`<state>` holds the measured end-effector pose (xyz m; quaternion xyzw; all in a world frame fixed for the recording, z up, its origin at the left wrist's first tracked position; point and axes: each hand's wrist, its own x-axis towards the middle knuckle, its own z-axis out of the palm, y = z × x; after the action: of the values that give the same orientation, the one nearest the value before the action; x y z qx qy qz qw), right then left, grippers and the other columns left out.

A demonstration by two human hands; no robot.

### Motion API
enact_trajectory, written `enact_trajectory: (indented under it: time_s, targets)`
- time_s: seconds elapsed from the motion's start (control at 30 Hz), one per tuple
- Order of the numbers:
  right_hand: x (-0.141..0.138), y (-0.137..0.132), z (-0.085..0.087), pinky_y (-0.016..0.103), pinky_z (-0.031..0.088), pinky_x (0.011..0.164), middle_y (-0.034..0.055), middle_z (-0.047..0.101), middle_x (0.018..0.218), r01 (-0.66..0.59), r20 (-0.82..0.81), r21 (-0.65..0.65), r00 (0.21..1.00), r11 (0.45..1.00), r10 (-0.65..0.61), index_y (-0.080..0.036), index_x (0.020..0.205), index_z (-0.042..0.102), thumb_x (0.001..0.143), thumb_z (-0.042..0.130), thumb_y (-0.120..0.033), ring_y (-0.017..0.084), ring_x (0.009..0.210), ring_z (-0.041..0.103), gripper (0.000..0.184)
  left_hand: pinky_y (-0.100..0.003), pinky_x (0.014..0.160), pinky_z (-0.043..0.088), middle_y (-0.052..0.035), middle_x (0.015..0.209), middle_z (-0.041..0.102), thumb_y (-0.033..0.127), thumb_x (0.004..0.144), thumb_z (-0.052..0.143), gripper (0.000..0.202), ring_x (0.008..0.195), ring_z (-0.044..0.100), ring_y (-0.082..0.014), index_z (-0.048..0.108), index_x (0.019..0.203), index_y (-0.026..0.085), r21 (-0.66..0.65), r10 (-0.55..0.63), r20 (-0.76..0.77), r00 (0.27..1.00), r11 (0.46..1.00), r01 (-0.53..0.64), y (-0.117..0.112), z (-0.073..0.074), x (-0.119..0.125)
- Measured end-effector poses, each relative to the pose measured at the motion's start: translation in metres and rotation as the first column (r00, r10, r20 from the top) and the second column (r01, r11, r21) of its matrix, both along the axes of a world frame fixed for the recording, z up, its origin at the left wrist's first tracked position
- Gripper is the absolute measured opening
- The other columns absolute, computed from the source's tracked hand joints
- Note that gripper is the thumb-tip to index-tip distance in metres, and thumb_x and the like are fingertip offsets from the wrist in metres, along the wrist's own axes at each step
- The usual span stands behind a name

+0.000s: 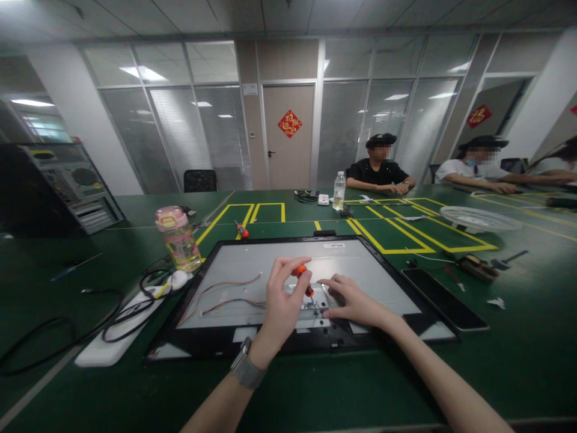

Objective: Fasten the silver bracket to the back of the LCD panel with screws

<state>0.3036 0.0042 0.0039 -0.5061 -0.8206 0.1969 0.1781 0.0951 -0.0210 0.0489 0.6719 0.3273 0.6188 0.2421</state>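
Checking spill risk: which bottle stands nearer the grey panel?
The pink-lidded bottle, close by the left edge of the grey panel; the slim clear bottle stands beyond its far edge.

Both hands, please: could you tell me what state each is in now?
Left hand: closed, holding an orange-handled screwdriver.
Right hand: open, spread over the panel.

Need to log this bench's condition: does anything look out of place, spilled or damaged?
Just untidiness: a crumpled white scrap lies loose beside the dark flat device, like litter, and a black cable sprawls in loops over the long white object at left. No spill or obvious damage shows, including on the flat panel.
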Motion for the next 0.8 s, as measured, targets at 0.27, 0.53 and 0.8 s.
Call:
enact_trajectory:
  time_s: [0.27,0.53,0.8]
  targets:
    - [-0.0021,-0.0023,0.0053,0.04,0.041,0.093,0.0077,0.054,0.107,-0.003,0.0,-0.018,1.0,1.0,0.003,-0.024,0.133,0.053,0.074,0.075,-0.044,0.028,0.101,0.052,0.065,-0.029,0.083,0.047,-0.0045,0.097,0.06,0.024,0.092,0.053,0.024,0.088,0.059,-0.0165,0.069,0.11,0.023,-0.027,-0.016,0.019,1.0,0.999,0.016,0.0009,-0.001,0.0001]
    - [-0.0001,0.0001,0.0008,0.04,0.041,0.093,0.007,0.054,0.106,-0.014,-0.009,-0.005,1.0,1.0,0.014,-0.026,0.133,0.052,0.075,0.074,-0.048,0.028,0.1,0.052,0.066,-0.03,0.084,0.046,-0.005,0.097,0.06,0.023,0.094,0.048,0.026,0.092,0.057,-0.0167,0.068,0.112,0.022,-0.029,-0.008,0.043,0.999,1.0,0.009,0.0004,0.0004,0.0006]
    - [0.0005,-0.0002,-0.0002,0.039,0.042,0.092,0.007,0.054,0.106,-0.015,-0.011,-0.002,1.0,1.0,0.015,-0.026,0.133,0.052,0.074,0.074,-0.047,0.028,0.1,0.052,0.066,-0.03,0.085,0.046,-0.0054,0.1,0.059,0.023,0.094,0.047,0.026,0.095,0.058,-0.0175,0.069,0.108,0.021,-0.016,0.038,0.036,0.999,0.999,-0.037,0.0,0.0009,-0.0004]
